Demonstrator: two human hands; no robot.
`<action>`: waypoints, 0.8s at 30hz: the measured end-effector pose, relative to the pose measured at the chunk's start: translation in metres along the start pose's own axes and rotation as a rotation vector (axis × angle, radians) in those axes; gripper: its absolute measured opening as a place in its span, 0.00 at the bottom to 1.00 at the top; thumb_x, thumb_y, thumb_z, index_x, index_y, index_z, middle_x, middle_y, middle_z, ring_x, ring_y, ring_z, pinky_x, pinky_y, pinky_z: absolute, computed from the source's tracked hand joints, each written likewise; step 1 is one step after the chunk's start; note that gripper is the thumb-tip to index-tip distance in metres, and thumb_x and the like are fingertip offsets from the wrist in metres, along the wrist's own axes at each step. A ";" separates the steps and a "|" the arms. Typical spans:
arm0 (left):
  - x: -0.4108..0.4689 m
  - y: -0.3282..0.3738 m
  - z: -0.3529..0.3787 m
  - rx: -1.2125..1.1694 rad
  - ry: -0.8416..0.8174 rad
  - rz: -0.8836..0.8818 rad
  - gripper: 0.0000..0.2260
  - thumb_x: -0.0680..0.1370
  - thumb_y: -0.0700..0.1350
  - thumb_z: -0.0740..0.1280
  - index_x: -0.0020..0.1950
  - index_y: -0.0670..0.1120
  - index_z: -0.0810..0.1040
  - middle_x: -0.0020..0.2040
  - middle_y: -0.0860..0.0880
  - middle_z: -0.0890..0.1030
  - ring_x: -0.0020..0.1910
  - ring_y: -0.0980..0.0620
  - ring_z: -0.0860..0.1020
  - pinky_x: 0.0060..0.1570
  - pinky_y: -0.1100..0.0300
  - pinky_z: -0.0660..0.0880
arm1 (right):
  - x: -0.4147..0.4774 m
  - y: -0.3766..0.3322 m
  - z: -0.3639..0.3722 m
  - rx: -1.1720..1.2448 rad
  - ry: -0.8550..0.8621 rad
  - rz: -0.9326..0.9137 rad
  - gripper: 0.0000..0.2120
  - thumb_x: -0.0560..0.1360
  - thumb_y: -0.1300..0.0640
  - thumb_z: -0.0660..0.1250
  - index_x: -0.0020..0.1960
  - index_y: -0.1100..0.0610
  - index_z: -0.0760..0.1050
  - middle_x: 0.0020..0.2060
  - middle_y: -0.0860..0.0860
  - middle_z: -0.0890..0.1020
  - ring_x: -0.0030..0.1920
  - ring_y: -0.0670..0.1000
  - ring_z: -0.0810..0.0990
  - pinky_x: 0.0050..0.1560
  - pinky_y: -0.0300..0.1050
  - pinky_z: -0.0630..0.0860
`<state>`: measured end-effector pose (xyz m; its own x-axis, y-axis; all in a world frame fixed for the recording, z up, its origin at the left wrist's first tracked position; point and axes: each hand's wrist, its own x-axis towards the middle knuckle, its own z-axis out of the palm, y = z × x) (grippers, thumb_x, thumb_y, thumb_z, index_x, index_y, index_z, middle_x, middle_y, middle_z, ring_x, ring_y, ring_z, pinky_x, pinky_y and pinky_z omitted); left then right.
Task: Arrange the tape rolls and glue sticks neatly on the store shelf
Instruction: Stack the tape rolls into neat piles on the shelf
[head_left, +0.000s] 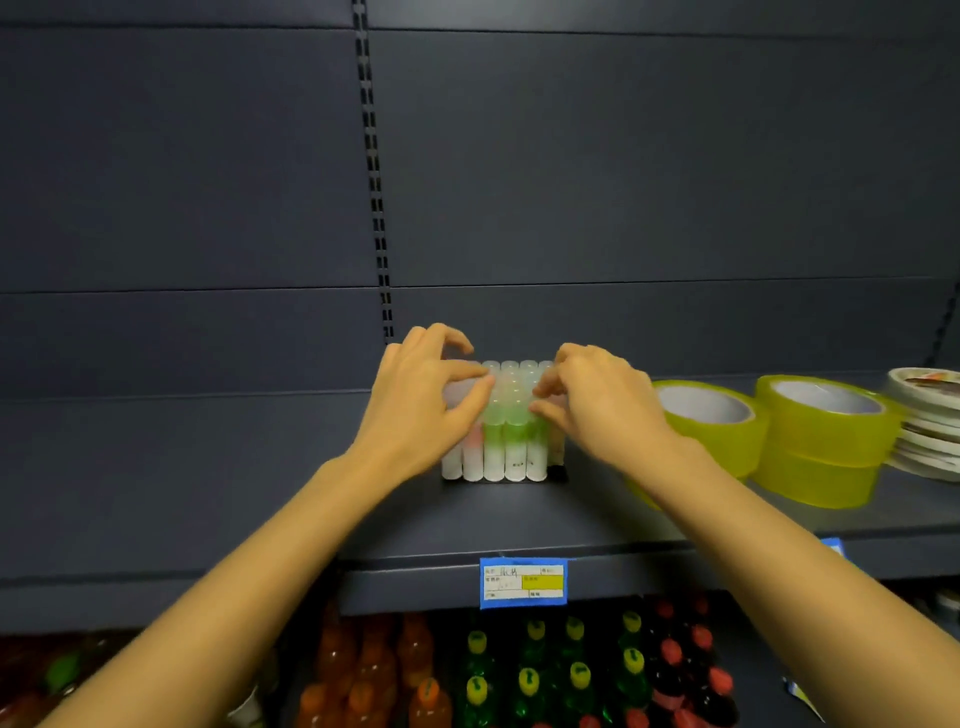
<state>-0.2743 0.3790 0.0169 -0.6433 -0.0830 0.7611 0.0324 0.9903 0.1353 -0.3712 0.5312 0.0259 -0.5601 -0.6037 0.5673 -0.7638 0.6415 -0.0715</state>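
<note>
Glue sticks (506, 447) upright in a tight block, mid shelf (519, 525), both hands on them.
Left hand (421, 410) grip pinches caps at block's left side; right hand (597, 405) grip curls over caps on its right. Yellow tape rolls (826, 447) stacked nr right hand, w/ plates (930, 436) beyond.

the dark shelf (519, 525) carries upright glue sticks (504, 457), yellow tape rolls (826, 447) and, seemingly, stacked plates (930, 434).
</note>
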 end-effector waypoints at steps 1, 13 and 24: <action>-0.004 -0.004 -0.006 0.015 0.019 -0.054 0.10 0.77 0.48 0.66 0.53 0.47 0.83 0.55 0.49 0.76 0.56 0.50 0.71 0.50 0.63 0.56 | 0.003 0.000 -0.003 -0.002 -0.015 -0.010 0.13 0.76 0.44 0.64 0.51 0.52 0.80 0.51 0.49 0.75 0.57 0.54 0.74 0.43 0.46 0.66; -0.094 -0.069 -0.115 0.401 -0.065 -0.477 0.12 0.78 0.51 0.62 0.55 0.49 0.81 0.53 0.52 0.79 0.50 0.52 0.76 0.46 0.59 0.68 | 0.033 -0.113 0.005 0.222 -0.018 -0.373 0.13 0.78 0.47 0.60 0.60 0.49 0.74 0.57 0.47 0.77 0.58 0.53 0.75 0.48 0.46 0.69; -0.210 -0.140 -0.254 0.634 -0.032 -0.728 0.11 0.77 0.52 0.63 0.53 0.50 0.82 0.51 0.51 0.80 0.52 0.50 0.77 0.45 0.56 0.72 | 0.028 -0.299 0.037 0.353 -0.161 -0.673 0.13 0.78 0.47 0.60 0.60 0.49 0.74 0.55 0.45 0.78 0.54 0.50 0.77 0.45 0.43 0.70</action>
<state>0.0507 0.2293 -0.0004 -0.3629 -0.7067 0.6074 -0.7958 0.5741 0.1925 -0.1697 0.3051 0.0328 0.0414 -0.8886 0.4569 -0.9978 -0.0602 -0.0266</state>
